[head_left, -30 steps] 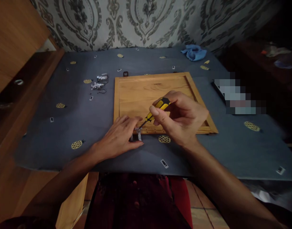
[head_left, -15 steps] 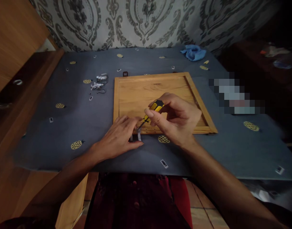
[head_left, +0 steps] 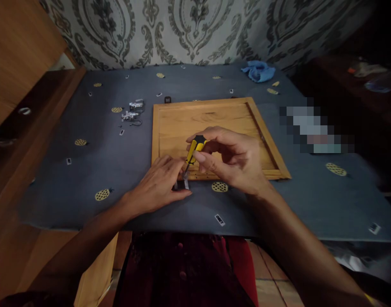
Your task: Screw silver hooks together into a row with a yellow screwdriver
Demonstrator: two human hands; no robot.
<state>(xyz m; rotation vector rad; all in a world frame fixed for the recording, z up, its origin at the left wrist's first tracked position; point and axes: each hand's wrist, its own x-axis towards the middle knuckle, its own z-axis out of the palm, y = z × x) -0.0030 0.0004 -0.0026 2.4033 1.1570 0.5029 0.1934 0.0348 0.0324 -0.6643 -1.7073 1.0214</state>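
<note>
At the panel's (head_left: 208, 117) near edge, toward its left corner, sits the metal fitting (head_left: 186, 183). The left hand (head_left: 160, 181) is nearer, thumb and fingers either side; whether they grip is hidden. Above the panel, the right hand (head_left: 235, 157) pinches the screwdriver (head_left: 191, 153), long axis slanting down-left to the fitting.

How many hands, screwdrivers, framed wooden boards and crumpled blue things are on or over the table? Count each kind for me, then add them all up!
Hands: 2, the left hand and the right hand
Screwdrivers: 1, the yellow-and-black screwdriver
Framed wooden boards: 1, the wooden board
Crumpled blue things: 1, the blue bundle
Total: 5
</note>
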